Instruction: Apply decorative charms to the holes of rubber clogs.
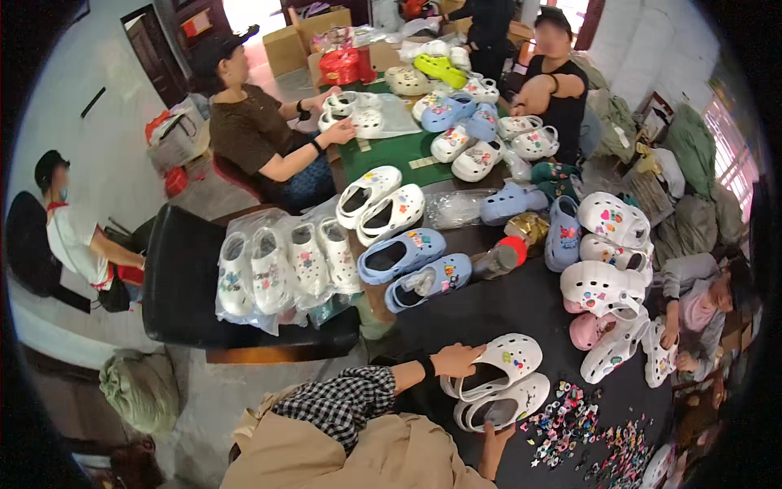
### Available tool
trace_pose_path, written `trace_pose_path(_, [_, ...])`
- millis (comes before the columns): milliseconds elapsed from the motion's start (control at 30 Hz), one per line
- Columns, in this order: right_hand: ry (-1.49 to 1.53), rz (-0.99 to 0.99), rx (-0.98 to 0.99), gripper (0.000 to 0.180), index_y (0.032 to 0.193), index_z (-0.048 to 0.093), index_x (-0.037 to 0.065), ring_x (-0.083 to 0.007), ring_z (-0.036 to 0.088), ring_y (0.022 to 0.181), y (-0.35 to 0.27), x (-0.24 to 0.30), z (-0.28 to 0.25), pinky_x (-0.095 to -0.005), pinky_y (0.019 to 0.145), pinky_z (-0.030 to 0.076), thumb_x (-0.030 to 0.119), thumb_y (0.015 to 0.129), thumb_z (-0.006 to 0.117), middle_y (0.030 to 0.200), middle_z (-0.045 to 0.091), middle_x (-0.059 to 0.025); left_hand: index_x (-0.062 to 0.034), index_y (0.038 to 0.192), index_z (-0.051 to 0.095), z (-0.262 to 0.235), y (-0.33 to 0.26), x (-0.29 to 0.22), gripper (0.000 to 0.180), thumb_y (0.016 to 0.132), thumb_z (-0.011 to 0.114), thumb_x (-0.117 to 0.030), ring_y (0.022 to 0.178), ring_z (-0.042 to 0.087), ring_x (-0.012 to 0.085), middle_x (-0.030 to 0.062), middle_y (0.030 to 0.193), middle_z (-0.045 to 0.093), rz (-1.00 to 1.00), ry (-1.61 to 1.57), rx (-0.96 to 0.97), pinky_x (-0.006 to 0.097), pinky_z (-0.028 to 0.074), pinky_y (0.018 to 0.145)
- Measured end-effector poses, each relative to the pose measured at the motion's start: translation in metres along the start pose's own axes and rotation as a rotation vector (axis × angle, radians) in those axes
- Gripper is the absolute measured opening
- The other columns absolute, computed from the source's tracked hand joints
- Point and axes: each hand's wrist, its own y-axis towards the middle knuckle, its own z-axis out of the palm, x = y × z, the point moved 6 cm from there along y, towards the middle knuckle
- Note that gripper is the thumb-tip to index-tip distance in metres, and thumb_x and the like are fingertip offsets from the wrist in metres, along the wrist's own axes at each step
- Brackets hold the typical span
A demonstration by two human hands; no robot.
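A pair of white clogs lies side by side on the dark table in front of me, toes to the right. My left hand [456,360], below a black wristband, grips the heel end of the far clog [516,355], which has small colourful charms on its toe. At the side of the near clog [521,398], my right hand [494,447] holds on with its thumb up at the opening; its other fingers are mostly hidden beneath. Right beside the pair, many small colourful shoe charms [566,416] are scattered in heaps.
Blue clogs [429,282] and bagged white clogs [303,259] stand at the left, near a black chair [183,273]. White clogs [603,285] are piled on the right. A red-lidded jar [501,258] lies beyond my hands. Several people sit or stand around; one across the table holds white clogs [352,112].
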Motion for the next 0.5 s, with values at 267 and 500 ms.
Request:
trace_pose_path(267, [0.102,0.191,0.042,0.081,0.145,0.008,0.013,-0.0274,0.048,0.113,0.003,-0.019,-0.004,-0.0391,0.083,0.048,0.021,0.087,0.064,0.133,0.04,-0.0196,0.0011,0.141,0.027,-0.008,-0.014,0.001,0.07,0.088,0.054,-0.034,0.104,0.054,0.035,0.0229,0.124,0.051,0.054,-0.281,0.006,0.039,0.045,0.089])
trace_pose_path(500, [-0.062,0.041,0.38,0.047,0.13,0.047,0.003,-0.0199,0.059,0.091,-0.018,0.076,-0.02,-0.033,0.074,0.047,0.026,0.09,0.06,0.1,0.061,-0.0084,-0.0026,0.135,0.043,-0.074,-0.139,0.067,0.054,0.094,0.053,-0.036,0.114,0.053,0.0204,0.0142,0.128,0.054,-0.093,-0.551,-0.259,0.032,0.04,0.098])
